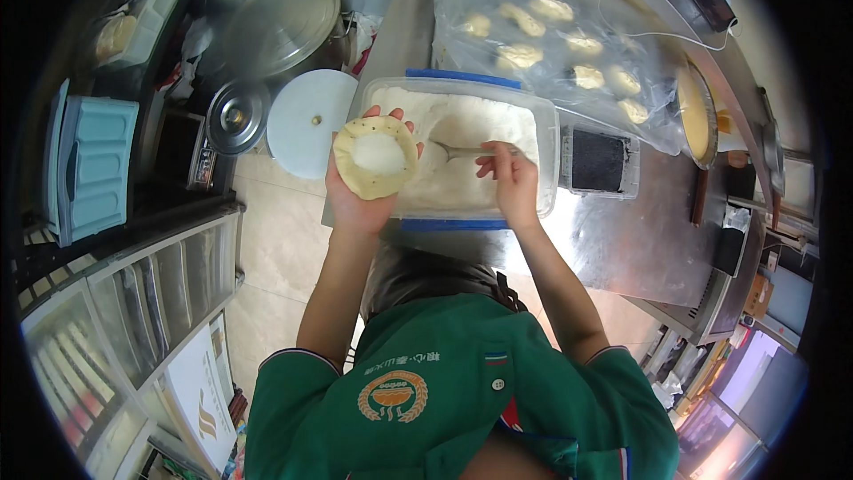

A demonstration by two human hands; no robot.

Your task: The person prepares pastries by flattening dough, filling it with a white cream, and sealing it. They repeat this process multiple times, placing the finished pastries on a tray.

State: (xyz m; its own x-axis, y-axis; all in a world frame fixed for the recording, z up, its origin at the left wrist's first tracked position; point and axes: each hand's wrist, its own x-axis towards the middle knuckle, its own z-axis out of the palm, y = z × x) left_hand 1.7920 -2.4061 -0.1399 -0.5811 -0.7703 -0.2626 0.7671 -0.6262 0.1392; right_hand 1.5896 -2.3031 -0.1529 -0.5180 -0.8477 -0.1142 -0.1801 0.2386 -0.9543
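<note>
My left hand lies under a round of pale yellow dough, its palm up and fingertips showing past the far edge. A mound of white, sugar-like filling sits in the middle of the round. Over the right part of a clear plastic tub, my right hand is closed on the handle of a metal spoon. The spoon's bowl rests at the surface of the white powdery filling in the tub. Blue clips line the tub's far and near sides.
Several dough pieces lie on plastic sheeting at the far right of the metal table. Beside the tub stands a small container with dark contents. A basin of yellow liquid is farther right. Lidded pots stand at the left.
</note>
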